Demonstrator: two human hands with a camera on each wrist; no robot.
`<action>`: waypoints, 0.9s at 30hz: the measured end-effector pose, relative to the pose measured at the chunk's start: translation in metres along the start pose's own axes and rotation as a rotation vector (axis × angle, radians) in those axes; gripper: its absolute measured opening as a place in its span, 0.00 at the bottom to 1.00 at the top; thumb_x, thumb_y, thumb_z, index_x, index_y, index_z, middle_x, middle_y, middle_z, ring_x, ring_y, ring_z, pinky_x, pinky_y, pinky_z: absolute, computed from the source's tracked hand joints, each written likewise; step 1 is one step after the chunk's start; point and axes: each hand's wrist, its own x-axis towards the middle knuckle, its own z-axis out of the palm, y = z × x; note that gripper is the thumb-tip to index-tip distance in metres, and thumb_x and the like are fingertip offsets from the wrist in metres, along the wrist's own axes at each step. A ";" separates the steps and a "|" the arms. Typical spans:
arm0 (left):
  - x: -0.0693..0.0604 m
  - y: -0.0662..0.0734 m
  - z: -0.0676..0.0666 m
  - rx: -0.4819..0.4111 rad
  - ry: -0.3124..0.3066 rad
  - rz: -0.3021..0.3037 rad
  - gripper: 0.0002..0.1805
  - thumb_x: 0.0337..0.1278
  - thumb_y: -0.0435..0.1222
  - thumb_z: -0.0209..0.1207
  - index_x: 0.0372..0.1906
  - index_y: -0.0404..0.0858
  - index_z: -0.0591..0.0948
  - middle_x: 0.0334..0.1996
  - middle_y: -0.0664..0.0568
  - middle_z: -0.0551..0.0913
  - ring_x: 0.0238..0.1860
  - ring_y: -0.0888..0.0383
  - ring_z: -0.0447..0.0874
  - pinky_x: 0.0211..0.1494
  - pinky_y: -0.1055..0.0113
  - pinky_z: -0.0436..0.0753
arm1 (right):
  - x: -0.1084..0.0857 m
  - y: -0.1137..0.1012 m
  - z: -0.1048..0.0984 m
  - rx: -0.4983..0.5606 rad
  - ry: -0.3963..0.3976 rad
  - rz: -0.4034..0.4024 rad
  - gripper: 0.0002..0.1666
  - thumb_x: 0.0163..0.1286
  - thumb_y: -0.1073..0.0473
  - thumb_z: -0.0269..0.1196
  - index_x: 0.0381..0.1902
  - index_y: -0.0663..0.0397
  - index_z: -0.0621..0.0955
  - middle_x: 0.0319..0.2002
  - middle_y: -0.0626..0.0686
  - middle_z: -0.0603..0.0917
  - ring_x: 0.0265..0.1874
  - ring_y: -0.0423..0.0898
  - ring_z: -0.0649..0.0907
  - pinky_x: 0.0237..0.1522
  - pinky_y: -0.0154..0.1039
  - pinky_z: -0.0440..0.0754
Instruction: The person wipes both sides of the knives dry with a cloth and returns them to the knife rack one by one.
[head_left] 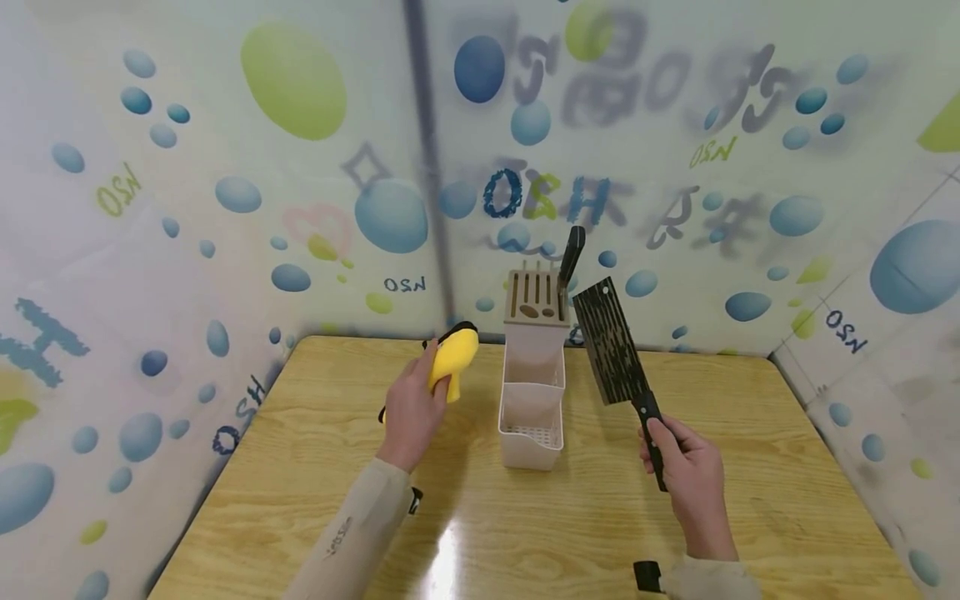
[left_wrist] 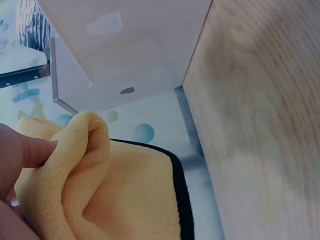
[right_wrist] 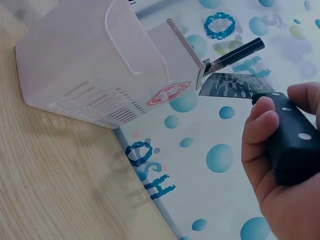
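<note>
My left hand (head_left: 414, 415) grips a bunched yellow cloth (head_left: 455, 353) with a dark edge, left of the knife holder. In the left wrist view the thumb presses on a fold of the cloth (left_wrist: 135, 185). My right hand (head_left: 692, 477) holds a cleaver (head_left: 611, 342) by its black handle, the dark patterned blade slanting up and left, apart from the holder. Between the hands stands the pale plastic knife holder (head_left: 531, 458), with a slotted top and open compartments in front. A black-handled knife (head_left: 572, 257) sits in the right end of its top; its blade is mostly hidden.
The wooden table (head_left: 300, 467) carries the holder near its back edge. A wall covering with blue and green dots (head_left: 390, 217) rises behind the table and along both sides. Dark straps (head_left: 648, 575) are around the wrists.
</note>
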 end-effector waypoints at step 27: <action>0.021 0.024 -0.014 -0.034 0.037 0.126 0.28 0.60 0.29 0.71 0.66 0.34 0.80 0.45 0.37 0.87 0.41 0.42 0.88 0.47 0.46 0.89 | -0.009 -0.007 0.032 -0.014 -0.176 -0.078 0.21 0.82 0.57 0.56 0.51 0.76 0.81 0.32 0.52 0.85 0.27 0.43 0.83 0.28 0.35 0.87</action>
